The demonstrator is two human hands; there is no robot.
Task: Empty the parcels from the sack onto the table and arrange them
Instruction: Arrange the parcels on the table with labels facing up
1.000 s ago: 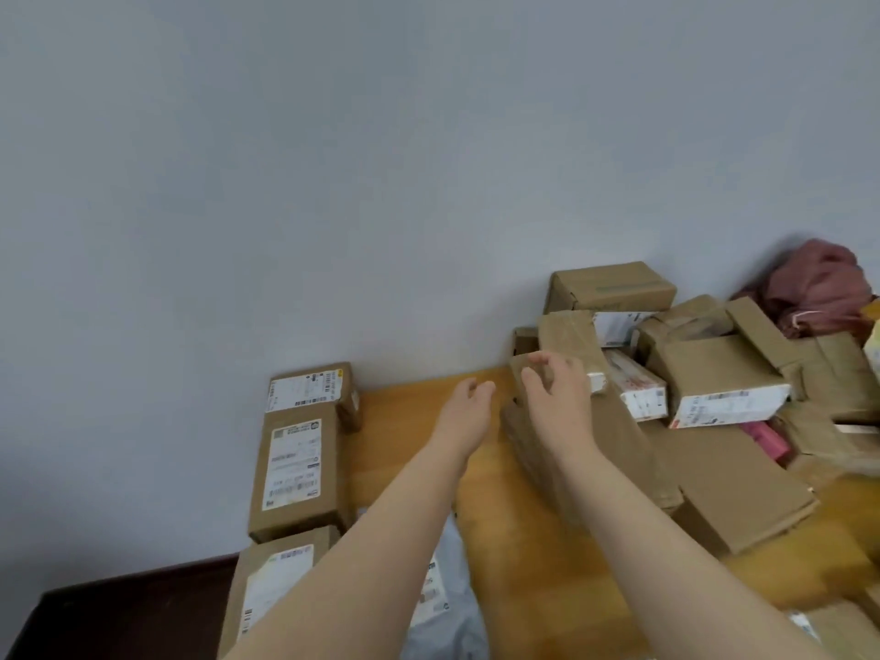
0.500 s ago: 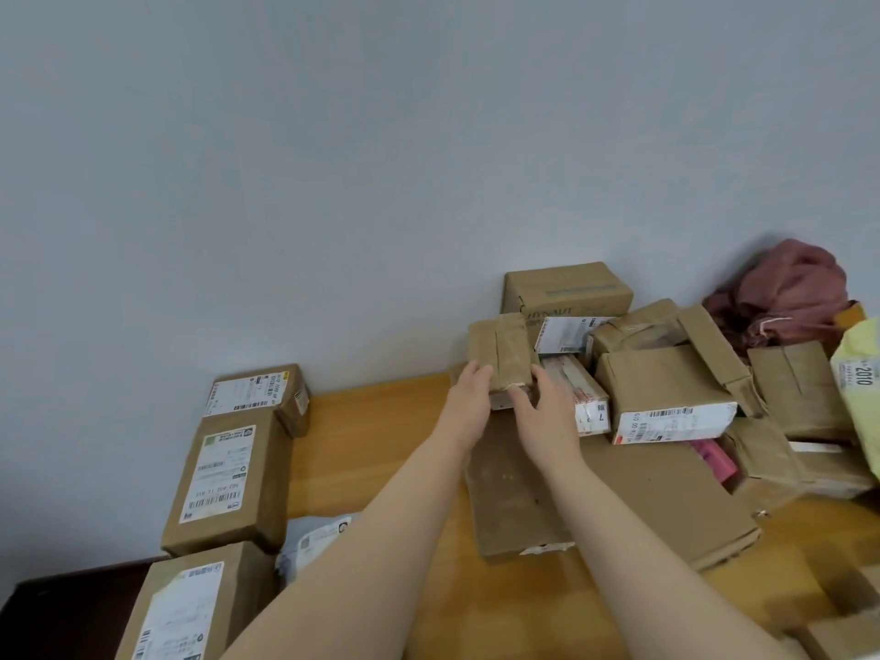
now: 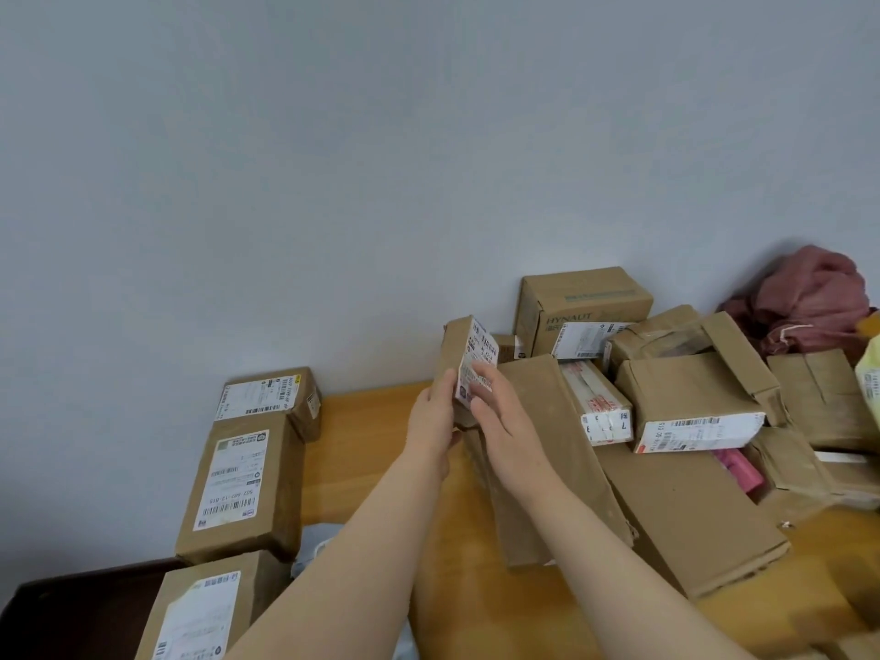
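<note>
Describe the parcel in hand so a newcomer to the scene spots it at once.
On the wooden table against the grey wall, find the heap of brown boxes at right. At its left edge, the left hand and right hand hold up a small parcel. Unlike its flat-lying neighbours, it stands on end, lifted, barcode label showing.

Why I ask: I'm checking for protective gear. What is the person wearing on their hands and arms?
Nothing shows: the left hand and right hand are bare, with no gloves, rings or watch in view. The left forearm and right forearm are uncovered down to the picture's lower edge; no sleeve appears.
</note>
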